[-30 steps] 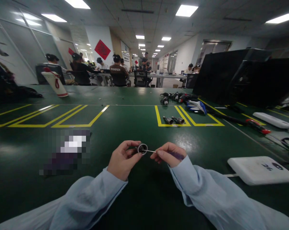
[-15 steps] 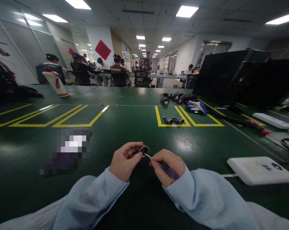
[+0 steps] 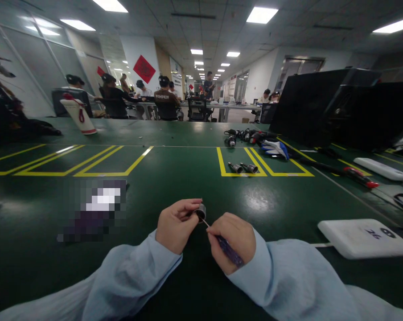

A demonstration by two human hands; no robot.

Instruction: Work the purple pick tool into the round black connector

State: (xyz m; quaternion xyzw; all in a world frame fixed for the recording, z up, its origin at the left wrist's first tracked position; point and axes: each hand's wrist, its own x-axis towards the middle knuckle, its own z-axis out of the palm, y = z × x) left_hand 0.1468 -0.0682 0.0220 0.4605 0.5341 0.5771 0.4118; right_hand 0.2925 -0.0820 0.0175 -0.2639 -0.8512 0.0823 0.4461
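Observation:
Between the thumb and fingers of my left hand (image 3: 177,225) is a small round metal cup-shaped part (image 3: 201,210), held with its open end tilted to the right. My right hand (image 3: 234,240) is closed around a screwdriver (image 3: 228,250) with a dark purple, see-through handle. The thin metal shaft runs up and left, and its tip is at or inside the mouth of the metal part. Whether the tip touches anything inside cannot be seen. Beyond my hands, two similar metal parts with narrow stems (image 3: 250,167) lie in a yellow-taped box.
Yellow tape (image 3: 101,175) outlines several boxes on the green table (image 3: 174,162). A blurred-out object (image 3: 94,209) lies left. A white power bank-like device (image 3: 365,238) sits right. Farther back are a blue-and-white glove (image 3: 275,149), black cabled parts, a white cup (image 3: 78,117) and dark monitors (image 3: 322,102).
The metal part has turned in my left hand, so its mouth faces lower. My right hand and the screwdriver have shifted slightly down and left, the shaft tilting more steeply.

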